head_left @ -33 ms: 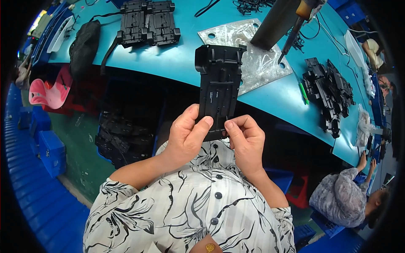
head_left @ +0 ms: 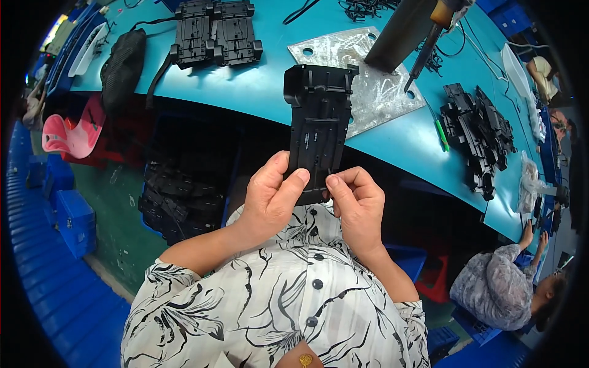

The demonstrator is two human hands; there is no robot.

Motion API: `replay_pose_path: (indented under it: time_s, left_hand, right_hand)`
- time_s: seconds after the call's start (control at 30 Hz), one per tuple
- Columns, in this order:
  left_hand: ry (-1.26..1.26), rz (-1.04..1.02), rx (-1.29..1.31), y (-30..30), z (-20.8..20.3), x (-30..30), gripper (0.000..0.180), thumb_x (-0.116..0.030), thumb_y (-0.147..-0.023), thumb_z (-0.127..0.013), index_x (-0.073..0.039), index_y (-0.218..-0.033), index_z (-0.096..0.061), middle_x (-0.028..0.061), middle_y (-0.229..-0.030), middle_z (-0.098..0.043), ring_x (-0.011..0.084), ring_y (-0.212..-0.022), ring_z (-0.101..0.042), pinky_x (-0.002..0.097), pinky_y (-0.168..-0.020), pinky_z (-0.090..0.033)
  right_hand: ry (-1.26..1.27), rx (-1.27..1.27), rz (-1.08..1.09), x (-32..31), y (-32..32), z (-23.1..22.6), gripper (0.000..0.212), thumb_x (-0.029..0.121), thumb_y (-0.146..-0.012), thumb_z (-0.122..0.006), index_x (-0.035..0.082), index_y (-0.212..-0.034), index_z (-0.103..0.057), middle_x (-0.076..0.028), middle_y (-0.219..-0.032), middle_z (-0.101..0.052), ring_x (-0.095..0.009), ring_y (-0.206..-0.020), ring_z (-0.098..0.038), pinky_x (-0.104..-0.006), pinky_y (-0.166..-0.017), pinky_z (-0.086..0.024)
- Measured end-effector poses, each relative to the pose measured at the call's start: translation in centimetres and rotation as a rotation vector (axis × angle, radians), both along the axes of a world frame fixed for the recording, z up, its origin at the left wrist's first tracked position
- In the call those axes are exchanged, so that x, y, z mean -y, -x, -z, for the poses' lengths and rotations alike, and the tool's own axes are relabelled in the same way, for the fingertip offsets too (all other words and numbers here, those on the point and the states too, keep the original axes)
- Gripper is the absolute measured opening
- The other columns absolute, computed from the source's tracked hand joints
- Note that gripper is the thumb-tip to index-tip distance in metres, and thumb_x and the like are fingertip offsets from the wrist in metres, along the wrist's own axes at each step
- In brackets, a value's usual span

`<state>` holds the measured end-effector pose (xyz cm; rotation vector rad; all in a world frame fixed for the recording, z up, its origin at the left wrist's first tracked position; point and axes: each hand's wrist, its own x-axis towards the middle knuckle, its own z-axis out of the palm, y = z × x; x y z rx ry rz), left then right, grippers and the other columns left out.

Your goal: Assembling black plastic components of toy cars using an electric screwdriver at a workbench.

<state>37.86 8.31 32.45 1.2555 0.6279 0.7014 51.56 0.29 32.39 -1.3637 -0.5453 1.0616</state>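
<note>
A long black moulded plastic part (head_left: 319,132) is held up in front of me, with raised ribs along its face and block-like ends. My left hand (head_left: 274,190) is closed on its lower left edge, thumb lying across the face. At the lower right corner my right hand (head_left: 358,205) pinches the edge between thumb and bent fingers. Whether a small piece sits under those fingertips is hidden. Beyond the part's upper end lies a scuffed metal plate (head_left: 386,101) on the blue-green table (head_left: 245,92).
Similar black parts (head_left: 215,34) lie at the far left, with more (head_left: 478,132) at the right. A tool with a long metal tip (head_left: 423,58) hangs over the plate. A green pen-like stick (head_left: 442,136) lies beside it. Below left is a bin of black parts (head_left: 178,199). A co-worker (head_left: 500,285) sits at right.
</note>
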Motion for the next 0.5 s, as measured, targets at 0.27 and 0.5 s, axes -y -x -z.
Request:
replay_pose_path:
  time_s: [0.27, 0.5]
  left_hand:
    - [0.083, -0.041, 0.006, 0.16, -0.66, -0.24, 0.017, -0.004, -0.094, -0.047, 0.002, -0.107, -0.056, 0.0034, -0.096, -0.062, 0.0043, -0.083, -0.056, 0.0211, -0.074, -0.049]
    - [0.379, -0.049, 0.124, -0.19, -0.97, -0.75, 0.015, -0.005, -0.092, -0.054, 0.000, -0.104, -0.061, 0.0042, -0.096, -0.066, 0.0061, -0.084, -0.060, 0.0226, -0.076, -0.050]
  right_hand:
    - [-0.084, 0.322, 0.054, -0.03, 0.06, 0.58, 0.030, 0.004, -0.079, -0.069, -0.001, -0.105, -0.055, -0.004, -0.093, -0.059, -0.007, -0.075, -0.051, -0.0208, -0.064, -0.043]
    - [-0.093, 0.294, 0.007, 0.09, 0.36, -0.02, 0.018, 0.004, -0.078, -0.069, 0.001, -0.095, -0.061, -0.003, -0.084, -0.055, -0.009, -0.073, -0.049, -0.0236, -0.067, -0.043]
